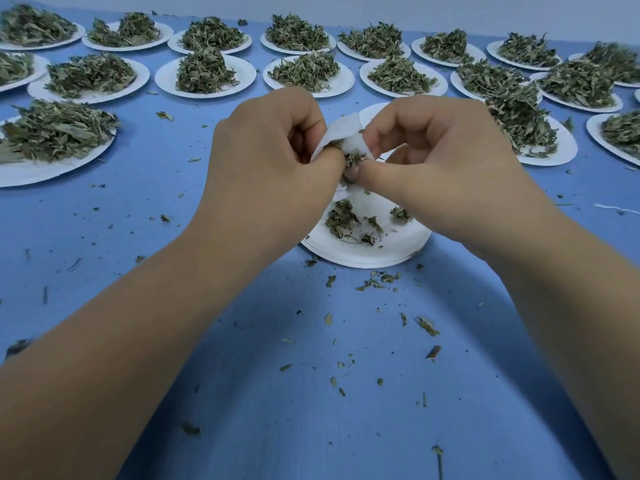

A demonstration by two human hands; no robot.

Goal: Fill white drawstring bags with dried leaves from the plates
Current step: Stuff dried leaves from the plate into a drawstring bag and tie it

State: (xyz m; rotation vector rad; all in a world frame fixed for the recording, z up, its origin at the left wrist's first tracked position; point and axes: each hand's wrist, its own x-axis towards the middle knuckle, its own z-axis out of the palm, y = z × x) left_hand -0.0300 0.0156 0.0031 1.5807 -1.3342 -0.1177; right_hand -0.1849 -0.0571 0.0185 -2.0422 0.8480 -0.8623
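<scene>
Holding the white drawstring bag (341,133) open-mouthed in the left hand (263,161), grip curled on cloth, helps; the right hand (433,161), grip pinching dried leaves (353,158), should push deep, over the plate (363,261).

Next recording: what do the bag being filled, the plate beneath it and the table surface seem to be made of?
Bag: thin white fabric, matte, perhaps non-woven; it crumples softly in the grip. Plate: probably paper, matte white with a thin pressed rim. Table surface: matte blue, faintly streaked; cloth or paint, cannot tell.
</scene>
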